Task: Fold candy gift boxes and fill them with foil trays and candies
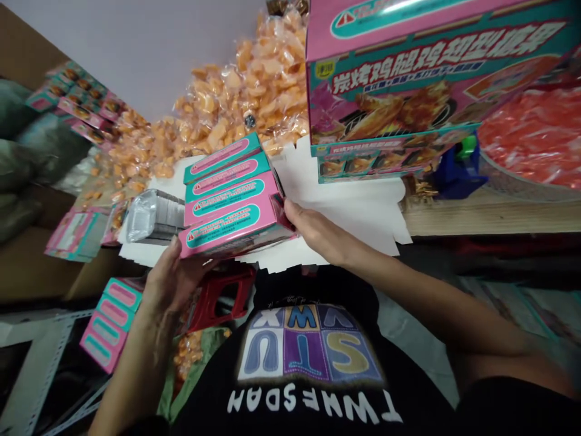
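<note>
A short row of pink and teal candy boxes [222,212] is held between my two hands, over the front part of the white sheets [358,212]. My left hand [170,272] grips the near left corner, its thumb on the end and the other fingers hidden underneath. Against the right end presses my right hand [313,230], the thumb showing near the top edge. Just left of the boxes lies a stack of clear plastic trays [154,215]. A large printed display box [385,91] stands to the right, close to the camera.
Orange wrapped candies [227,91] are heaped along the back. At right are a tub of red packets [535,133] and a blue tape dispenser [458,169]. More boxes [111,321] stand lower left, near a red plastic frame [224,297].
</note>
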Demonstrator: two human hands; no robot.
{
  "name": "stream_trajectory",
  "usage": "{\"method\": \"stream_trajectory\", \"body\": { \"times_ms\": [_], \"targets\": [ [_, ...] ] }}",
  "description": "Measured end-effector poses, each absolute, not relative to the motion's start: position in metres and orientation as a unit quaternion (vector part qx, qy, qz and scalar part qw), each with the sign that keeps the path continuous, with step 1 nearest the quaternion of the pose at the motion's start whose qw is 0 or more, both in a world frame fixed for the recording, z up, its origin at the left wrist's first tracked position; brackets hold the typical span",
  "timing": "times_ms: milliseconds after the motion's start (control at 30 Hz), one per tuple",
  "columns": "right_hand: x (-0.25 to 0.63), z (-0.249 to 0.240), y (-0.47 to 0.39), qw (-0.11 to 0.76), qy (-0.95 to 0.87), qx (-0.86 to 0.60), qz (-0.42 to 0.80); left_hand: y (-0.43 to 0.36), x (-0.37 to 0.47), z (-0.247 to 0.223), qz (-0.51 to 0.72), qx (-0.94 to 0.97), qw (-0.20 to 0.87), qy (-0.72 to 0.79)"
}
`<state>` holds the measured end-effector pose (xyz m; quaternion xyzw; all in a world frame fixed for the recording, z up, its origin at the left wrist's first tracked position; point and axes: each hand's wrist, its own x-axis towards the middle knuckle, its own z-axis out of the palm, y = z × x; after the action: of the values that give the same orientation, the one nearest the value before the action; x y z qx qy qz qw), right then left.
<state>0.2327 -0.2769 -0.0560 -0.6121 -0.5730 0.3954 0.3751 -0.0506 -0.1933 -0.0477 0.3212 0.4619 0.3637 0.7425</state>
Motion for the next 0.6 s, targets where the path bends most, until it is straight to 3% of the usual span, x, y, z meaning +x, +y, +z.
{"method": "stream_trajectory", "body": {
  "times_ms": [200, 367, 600],
  "targets": [
    [0.223, -0.048, -0.269, 0.305, -0.595, -0.65, 0.362, -0.174, -0.05, -0.065, 0.33, 0.362, 0.697, 0.524],
    [0.226, -0.019, -0.267, 0.255, -0.688, -0.657, 0.173, -0.17, -0.042, -0.085, 0.352, 0.412, 0.692, 0.477],
    [0.205, 0.0, -0.243, 0.063, -0.787, -0.609, 0.069, -0.172, -0.039, -0.086, 0.397, 0.409, 0.706, 0.421]
  ]
}}
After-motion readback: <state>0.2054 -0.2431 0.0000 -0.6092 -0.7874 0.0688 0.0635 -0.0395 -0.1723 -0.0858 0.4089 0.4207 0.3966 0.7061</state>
